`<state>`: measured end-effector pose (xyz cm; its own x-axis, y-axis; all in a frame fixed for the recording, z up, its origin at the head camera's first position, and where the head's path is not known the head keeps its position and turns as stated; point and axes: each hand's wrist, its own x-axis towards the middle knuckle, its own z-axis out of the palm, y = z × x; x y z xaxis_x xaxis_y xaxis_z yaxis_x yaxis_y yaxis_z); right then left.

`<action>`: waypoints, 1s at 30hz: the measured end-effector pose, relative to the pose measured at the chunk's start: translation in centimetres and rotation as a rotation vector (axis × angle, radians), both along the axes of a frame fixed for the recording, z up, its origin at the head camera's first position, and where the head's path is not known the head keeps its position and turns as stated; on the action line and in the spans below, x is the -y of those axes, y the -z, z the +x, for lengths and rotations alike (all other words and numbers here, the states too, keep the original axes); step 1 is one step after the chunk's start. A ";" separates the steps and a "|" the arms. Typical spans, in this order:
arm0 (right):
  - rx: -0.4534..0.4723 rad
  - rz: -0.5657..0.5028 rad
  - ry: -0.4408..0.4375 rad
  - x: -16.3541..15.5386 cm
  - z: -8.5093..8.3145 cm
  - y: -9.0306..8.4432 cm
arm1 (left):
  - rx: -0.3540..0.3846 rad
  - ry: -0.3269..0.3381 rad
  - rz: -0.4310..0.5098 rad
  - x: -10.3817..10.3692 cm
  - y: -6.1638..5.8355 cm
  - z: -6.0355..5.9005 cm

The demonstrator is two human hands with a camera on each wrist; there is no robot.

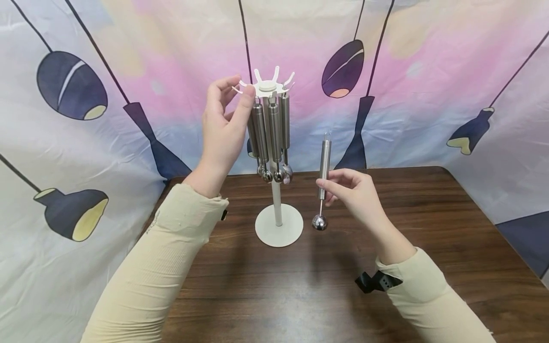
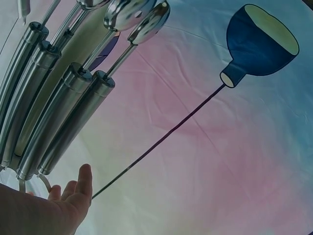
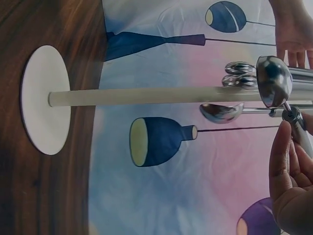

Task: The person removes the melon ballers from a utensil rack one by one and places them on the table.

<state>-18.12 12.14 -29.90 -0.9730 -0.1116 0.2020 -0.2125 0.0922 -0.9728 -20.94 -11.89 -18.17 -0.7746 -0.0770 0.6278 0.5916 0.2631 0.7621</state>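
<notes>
A white rotary rack (image 1: pixel 268 86) with upturned hooks stands on a post above a round base (image 1: pixel 279 237). Several steel-handled scoops (image 1: pixel 273 131) hang from its hooks, bowls down. My left hand (image 1: pixel 225 121) holds the left side of the rack's top between thumb and fingers. To the right of the rack, my right hand (image 1: pixel 353 190) pinches a metal scoop (image 1: pixel 324 162) by the lower handle, its round bowl down and its wire loop up. The right wrist view shows that scoop's shiny bowl (image 3: pixel 274 82) close up. Some hanging scoops (image 2: pixel 80 117) fill the left wrist view's upper left.
Beneath everything is a dark wooden table (image 1: pixel 386 305). A pastel cloth (image 1: pixel 180 62) printed with hanging lamps rises behind the table and at its sides. A black strap (image 1: pixel 377 282) sits at the right sleeve's cuff.
</notes>
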 end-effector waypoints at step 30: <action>0.182 0.045 -0.022 -0.4 0.9 7.8 | 0.024 -0.027 0.009 0.0 -0.4 0.2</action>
